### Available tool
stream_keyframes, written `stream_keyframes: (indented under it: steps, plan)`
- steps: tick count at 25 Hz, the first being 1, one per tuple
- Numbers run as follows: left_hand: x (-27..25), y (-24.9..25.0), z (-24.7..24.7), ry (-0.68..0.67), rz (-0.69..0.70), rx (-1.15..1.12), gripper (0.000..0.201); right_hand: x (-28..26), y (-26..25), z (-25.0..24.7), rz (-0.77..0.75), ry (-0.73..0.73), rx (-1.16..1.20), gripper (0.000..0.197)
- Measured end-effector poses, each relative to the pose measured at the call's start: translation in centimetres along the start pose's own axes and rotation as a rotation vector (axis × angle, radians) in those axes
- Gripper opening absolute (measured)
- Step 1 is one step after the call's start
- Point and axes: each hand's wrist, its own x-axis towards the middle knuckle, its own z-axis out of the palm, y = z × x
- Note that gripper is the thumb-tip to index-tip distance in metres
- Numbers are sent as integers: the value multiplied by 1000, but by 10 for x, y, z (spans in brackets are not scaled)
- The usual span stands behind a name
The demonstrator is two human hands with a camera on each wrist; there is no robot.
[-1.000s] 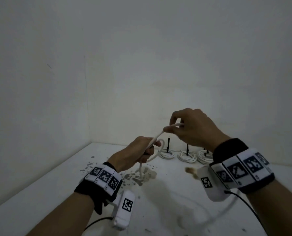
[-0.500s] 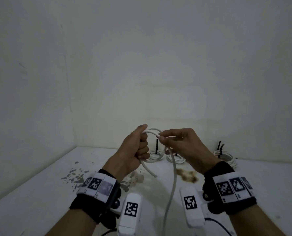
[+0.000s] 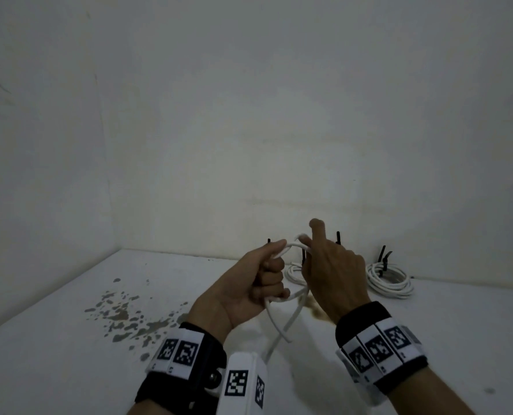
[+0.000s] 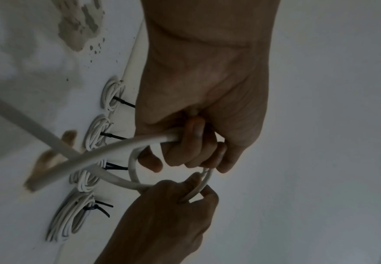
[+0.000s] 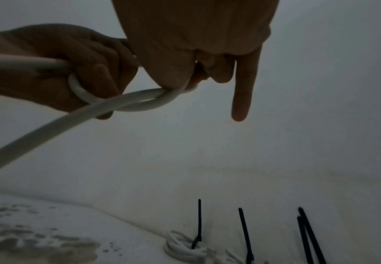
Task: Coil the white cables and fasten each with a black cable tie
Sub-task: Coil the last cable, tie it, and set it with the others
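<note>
Above the white tabletop [image 3: 54, 348], toward its left-hand wall, a patch of grey stains [image 3: 123, 313] is seen on otherwise bare surface. To the right of it, the left hand [image 3: 249, 283] is raised clear of the surface with its forearm angled up from the lower edge; its fingers are curled in a fist around the white cable [image 3: 282, 324], whose loop is gripped inside the fist. Two strands are left hanging below the fist, crossing each other well above the tabletop. Just beside it, the right hand [image 3: 330, 274] is held at the same height, back toward the camera; the top of the loop is pinched between thumb and bent fingers, while one finger [image 5: 241, 92] is kept straight and touches nothing. Behind both hands, along the back wall, coiled cables [image 4: 112, 96] are laid in a row, each fastened with a black cable tie [image 5: 198, 225]. Farthest right, a larger coil [image 3: 390, 280] is seen near the wall.
</note>
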Motion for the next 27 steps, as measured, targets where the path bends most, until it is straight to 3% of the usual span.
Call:
stream_keyframes:
  steps: [2, 4, 6, 8, 11, 14, 16, 19, 24, 27]
  plan:
    - [4, -2, -8, 28, -37, 0, 53, -8, 0, 2, 136, -127, 248, 7]
    - [5, -1, -16, 62, -112, -8, 57, -2, 0, -5, 487, -259, 846, 23]
    - [4, 1, -22, 84, -158, -18, 59, 4, -2, -20, 774, -484, 1348, 21]
    - [2, 2, -22, 110, -173, 62, 58, 11, 1, -27, 939, -585, 1567, 22]
    - [0, 9, -20, 108, -184, 336, 57, 18, 5, -29, 1074, -531, 1636, 26]
    - [-5, 24, -34, 154, -189, 569, 56, 15, 14, -39, 841, -546, 1275, 27]
    - [-11, 33, -50, 192, -192, 753, 55, 13, 25, -50, 510, -613, 843, 45]
    - [-20, 32, -68, 283, -178, 891, 54, 15, 27, -54, 117, -639, 339, 48]
    - [-19, 43, -67, 407, -24, 1033, 58, 29, 27, -35, -130, -238, -91, 31]
    - [-24, 61, -68, 388, 133, 1219, 67, 30, 31, -30, -168, -229, -181, 18]
